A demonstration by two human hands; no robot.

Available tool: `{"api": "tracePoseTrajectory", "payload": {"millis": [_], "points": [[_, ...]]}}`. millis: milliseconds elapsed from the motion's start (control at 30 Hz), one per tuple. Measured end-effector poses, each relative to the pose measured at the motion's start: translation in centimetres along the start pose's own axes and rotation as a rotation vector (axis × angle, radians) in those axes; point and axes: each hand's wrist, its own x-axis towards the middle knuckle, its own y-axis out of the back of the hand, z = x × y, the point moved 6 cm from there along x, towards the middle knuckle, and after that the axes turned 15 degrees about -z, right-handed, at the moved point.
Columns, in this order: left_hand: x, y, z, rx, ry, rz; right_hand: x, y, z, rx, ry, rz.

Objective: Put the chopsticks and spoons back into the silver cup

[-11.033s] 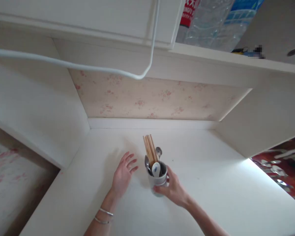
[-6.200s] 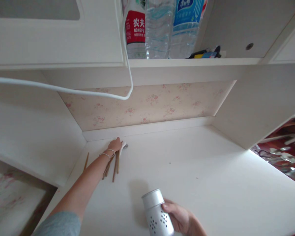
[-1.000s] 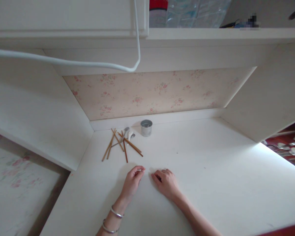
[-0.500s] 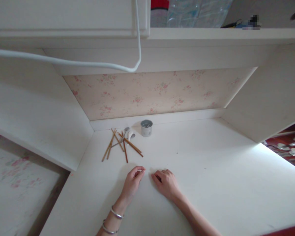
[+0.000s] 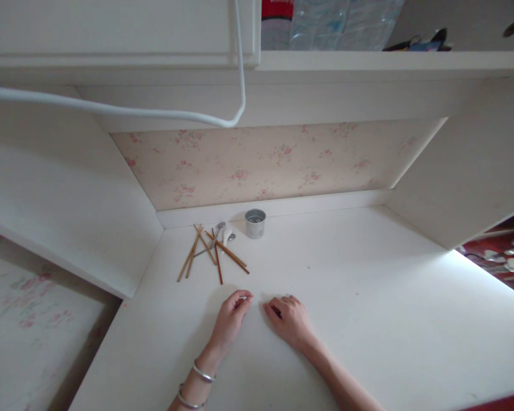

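Note:
My left hand (image 5: pixel 231 317) rests on the white desk (image 5: pixel 368 308) near the front, fingers curled loosely with nothing in them; two bracelets sit on its wrist. My right hand (image 5: pixel 289 321) lies just beside it, fingers also curled under and holding nothing. Farther back, several wooden chopsticks (image 5: pixel 209 254) lie scattered on the desk with spoons (image 5: pixel 225 235) among them. A small perforated metal utensil cup (image 5: pixel 255 223) stands upright by the back ledge, to the right of the pile, with nothing sticking out of it.
A floral back panel (image 5: pixel 261 162) closes the desk alcove, with white side walls left and right. A white cable (image 5: pixel 154 114) hangs across above. Water bottles (image 5: pixel 325 23) stand on the upper shelf. The desk drops off at the left (image 5: pixel 98 348).
Between the oldest frames and now, the cup was emptied; chopsticks and spoons now lie on the desk and the cup stands at the back. Over the last second both hands stay still.

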Motion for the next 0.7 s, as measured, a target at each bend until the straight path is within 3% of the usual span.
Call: {"api": "tracePoseTrajectory", "payload": {"millis": [700], "points": [[-0.11, 0.05, -0.04, 0.015, -0.013, 0.009, -0.05, 0.2, -0.19, 0.015, -0.011, -0.031]]}}
